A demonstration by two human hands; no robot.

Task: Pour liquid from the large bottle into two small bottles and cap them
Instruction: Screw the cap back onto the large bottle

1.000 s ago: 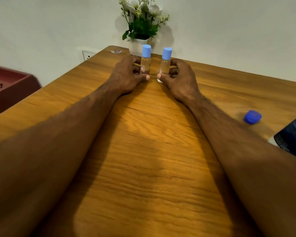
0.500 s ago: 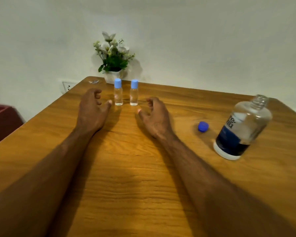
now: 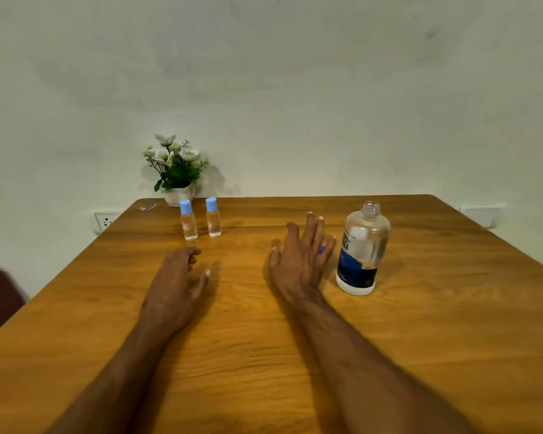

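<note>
Wooden table (image 3: pixel 420 339): right hand (image 3: pixel 298 261) mostly hides blue cap (image 3: pixel 322 249).

We can read very little here. The large bottle (image 3: pixel 362 249) carries the only lettering we can partly make out: on the clear upper part of its side, dark letters that look like "re" above "au" or "nu", cut off at the bottle's left edge, with a line of finer print above them too small to read. Its dark blue label lower down shows faint pale print that we cannot read. The left small bottle (image 3: pixel 188 223) bears a small square mark with a reddish outline, and whatever it says is too small for us to tell. On the right small bottle (image 3: pixel 213 220) we can read nothing.
</note>
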